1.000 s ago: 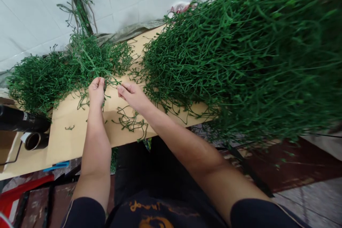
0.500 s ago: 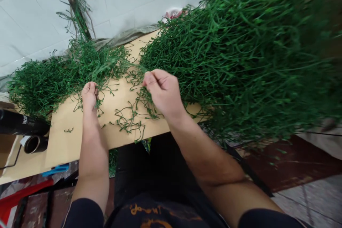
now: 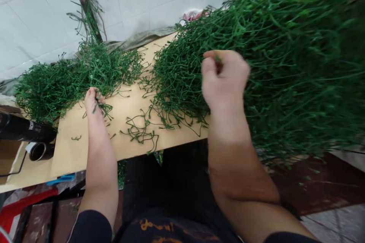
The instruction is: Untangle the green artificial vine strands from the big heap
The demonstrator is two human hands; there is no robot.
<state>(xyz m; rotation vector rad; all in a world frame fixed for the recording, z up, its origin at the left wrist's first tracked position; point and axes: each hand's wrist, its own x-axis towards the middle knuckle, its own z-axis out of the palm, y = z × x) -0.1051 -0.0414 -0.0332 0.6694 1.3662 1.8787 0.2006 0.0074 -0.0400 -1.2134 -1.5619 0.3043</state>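
Note:
My left hand [image 3: 94, 98] is closed at the front edge of the smaller pile of green stems [image 3: 48, 89], with a few thin stems [image 3: 105, 109] poking out from its fingers. Over the large heap of green stems [image 3: 285, 68] on the right is my right hand [image 3: 226, 78], curled and slightly blurred. A bit of green shows between its thumb and fingers. The stems are thin, with small forked or bud-like tips. Several loose stems [image 3: 139, 131] lie on the tan board [image 3: 168, 138] between the piles.
A black bottle [image 3: 25, 127] and a dark cup [image 3: 41, 152] are at the left end. A dark upright stick [image 3: 89, 17] with stems on it leans by the white tiled wall [image 3: 131, 0]. Below the board are a blue object [image 3: 61, 179] and a red object [image 3: 25, 201].
My right hand has moved right, from the gap between the piles to over the large heap. My left hand has stayed near the small pile, turning slightly. The view has shifted slightly.

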